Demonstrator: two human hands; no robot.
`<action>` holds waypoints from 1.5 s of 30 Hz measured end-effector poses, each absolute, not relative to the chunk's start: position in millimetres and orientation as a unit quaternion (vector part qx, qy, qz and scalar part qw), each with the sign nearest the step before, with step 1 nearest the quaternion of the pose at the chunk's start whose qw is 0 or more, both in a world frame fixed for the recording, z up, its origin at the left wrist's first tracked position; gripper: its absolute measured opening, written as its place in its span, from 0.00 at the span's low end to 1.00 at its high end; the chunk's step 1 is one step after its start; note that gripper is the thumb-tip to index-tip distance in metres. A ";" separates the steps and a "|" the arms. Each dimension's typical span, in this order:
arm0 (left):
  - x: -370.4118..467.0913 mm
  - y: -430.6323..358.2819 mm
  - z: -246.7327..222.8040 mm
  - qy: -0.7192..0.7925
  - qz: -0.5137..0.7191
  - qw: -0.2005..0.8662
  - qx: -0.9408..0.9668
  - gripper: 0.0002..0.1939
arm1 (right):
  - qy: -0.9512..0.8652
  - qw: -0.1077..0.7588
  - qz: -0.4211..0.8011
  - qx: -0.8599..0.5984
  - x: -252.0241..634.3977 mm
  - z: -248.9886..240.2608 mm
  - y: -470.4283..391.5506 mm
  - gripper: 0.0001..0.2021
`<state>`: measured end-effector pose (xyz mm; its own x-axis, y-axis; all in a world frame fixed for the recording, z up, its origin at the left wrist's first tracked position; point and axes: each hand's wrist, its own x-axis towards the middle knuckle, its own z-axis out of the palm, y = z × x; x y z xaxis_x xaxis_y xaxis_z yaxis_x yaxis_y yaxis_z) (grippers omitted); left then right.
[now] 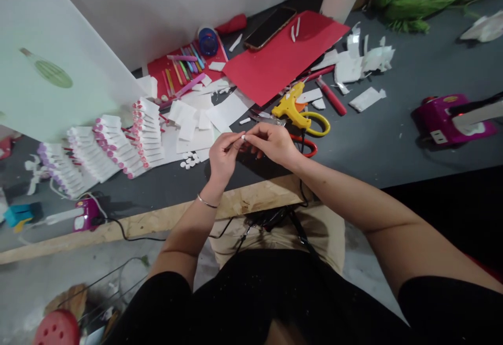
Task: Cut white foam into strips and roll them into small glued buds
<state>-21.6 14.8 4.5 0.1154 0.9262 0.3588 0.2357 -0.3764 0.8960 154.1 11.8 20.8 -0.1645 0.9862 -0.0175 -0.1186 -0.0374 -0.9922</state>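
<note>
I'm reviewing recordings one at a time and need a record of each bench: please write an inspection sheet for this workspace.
Surface: dark gray tabletop, with a wooden front edge.
Work in hand: small white piece at the fingertips; loose white pellets nearby; rows of white strips with pink or purple ends to the left.
Clutter: paper scraps, red sheet, phone, yellow glue gun.
Hands: left hand and right hand meet at the white piece.
Cables: black cable runs from the left purple power block over the front edge.
Surroundings: red stool at lower left; other people, nothing seen.
</note>
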 end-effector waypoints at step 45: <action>-28.1 15.9 2.1 0.388 0.483 0.242 0.747 0.16 | -0.589 0.412 0.543 -0.434 163.8 13.4 13.9 0.07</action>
